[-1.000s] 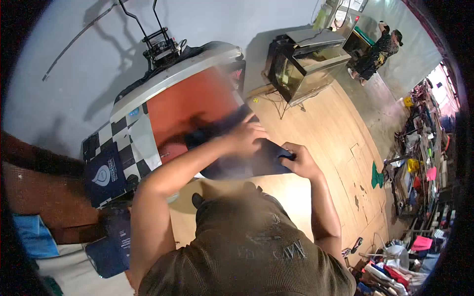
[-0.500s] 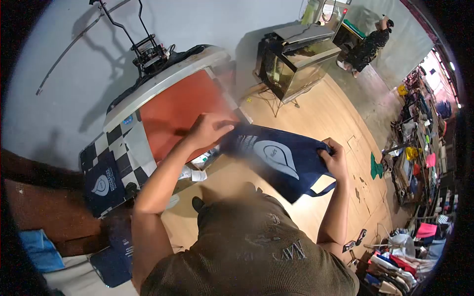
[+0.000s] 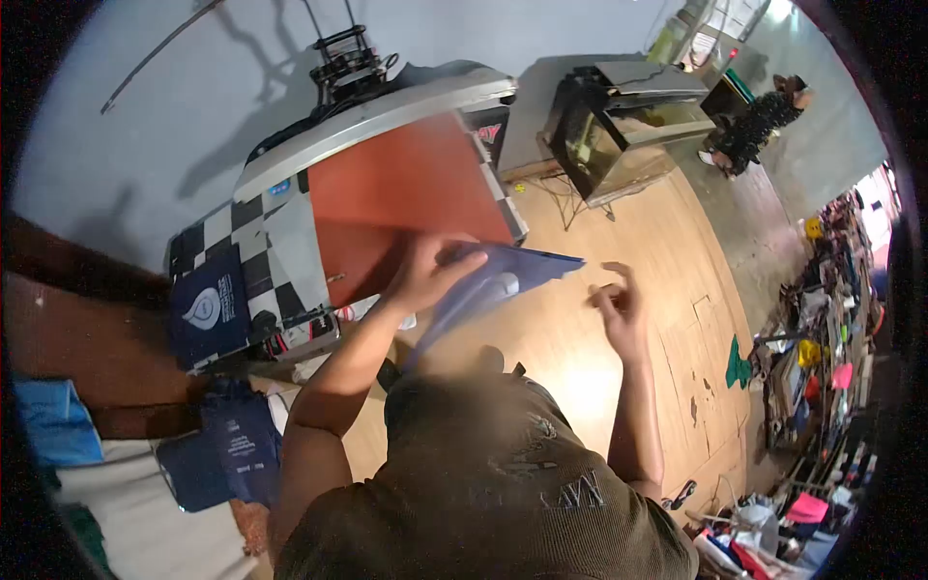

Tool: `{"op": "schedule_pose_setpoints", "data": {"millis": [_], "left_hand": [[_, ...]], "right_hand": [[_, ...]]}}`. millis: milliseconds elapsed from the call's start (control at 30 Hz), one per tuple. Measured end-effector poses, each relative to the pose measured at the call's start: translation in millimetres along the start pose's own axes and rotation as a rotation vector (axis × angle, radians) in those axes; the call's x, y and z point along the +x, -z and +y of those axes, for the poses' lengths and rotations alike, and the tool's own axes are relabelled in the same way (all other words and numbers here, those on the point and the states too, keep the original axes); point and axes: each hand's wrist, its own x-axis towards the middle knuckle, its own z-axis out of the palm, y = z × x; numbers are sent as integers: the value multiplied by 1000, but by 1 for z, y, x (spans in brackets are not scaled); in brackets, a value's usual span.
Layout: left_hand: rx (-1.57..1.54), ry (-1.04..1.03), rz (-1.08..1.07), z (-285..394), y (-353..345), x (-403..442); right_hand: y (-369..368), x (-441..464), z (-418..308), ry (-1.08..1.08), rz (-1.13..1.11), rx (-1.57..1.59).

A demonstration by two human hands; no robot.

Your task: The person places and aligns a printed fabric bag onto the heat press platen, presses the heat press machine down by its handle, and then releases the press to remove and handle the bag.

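My left hand [image 3: 430, 274] is closed on the corner of a navy blue bag [image 3: 483, 282], blurred by motion, which hangs and spreads to the right over the wooden floor [image 3: 677, 329]. My right hand [image 3: 619, 307] is apart from the bag, its fingers spread with nothing between them. Just beyond my left hand lies a flat red-orange pad [image 3: 401, 198] on a checkered table [image 3: 256, 227]. Another navy bag with a white drop-shaped print [image 3: 205, 307] lies at the table's left end.
A heat press-like machine [image 3: 348, 63] stands behind the pad. A glass tank [image 3: 628, 126] is at the back. A person [image 3: 764, 126] is at the far right, near crowded racks [image 3: 812, 319]. More navy cloth [image 3: 227, 449] lies at lower left.
My right hand has let go of the navy bag. The bag has swung left and turned, now held by my left hand alone. The view has shifted slightly.
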Motion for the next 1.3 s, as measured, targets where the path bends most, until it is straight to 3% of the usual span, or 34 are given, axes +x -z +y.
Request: {"op": "schedule_pose_setpoints", "data": {"millis": [33, 67, 100, 133, 167, 233, 300, 367, 433, 533, 567, 667, 800, 867, 933, 967, 1033, 1100, 1167, 1233, 1300], "left_hand": [[127, -55, 23, -8, -1, -4], [167, 24, -10, -14, 0, -9], [204, 106, -42, -15, -1, -14], [315, 63, -71, -16, 0, -19], [235, 15, -73, -18, -4, -25], [382, -169, -100, -5, 1, -36], [356, -141, -139, 1, 15, -51], [314, 49, -52, 0, 30, -72], [372, 60, -76, 9, 58, -98], [175, 42, -57, 27, 83, -149], [352, 26, -49, 37, 94, -169], [437, 160, 175, 49, 108, -229], [352, 414, 654, 36, 108, -293], [364, 416, 816, 34, 108, -313], [398, 356, 1118, 46, 107, -322], [403, 359, 1150, 50, 108, -327], [990, 704, 1253, 59, 114, -334], [1017, 711, 1280, 64, 112, -325], [970, 866, 1153, 64, 105, -305], [837, 813, 906, 39, 100, -292], [803, 696, 672, 67, 85, -281]], "right_hand": [[-12, 1, -7, -27, -193, 137], [-27, -2, -17, -137, -332, 345], [-40, -2, -26, -135, -349, 345], [-52, -2, -35, -154, -529, 399], [-65, -2, -42, -173, -710, 451], [-96, -1, -52, -122, -743, 463], [-120, 0, -55, -69, -781, 472], [-144, 0, -47, -38, -820, 478], [-168, 8, -40, -74, -868, 440], [-197, 15, -59, -213, -883, 497], [-212, 15, -50, -313, -801, 536], [-247, 21, -74, -417, -789, 710], [-289, 22, -101, -553, -1043, 722], [-313, 1, -114, -232, -1164, 851], [-319, -18, -143, -195, -1250, 613], [-320, -33, -160, -210, -1240, 515], [-344, -50, -143, -82, -1397, 484], [-370, -66, -119, -62, -1532, 459], [-401, -77, -99, -289, -1602, 399], [-427, -83, -102, -562, -1529, 367], [-446, -78, -106, -526, -1344, 314]]}}
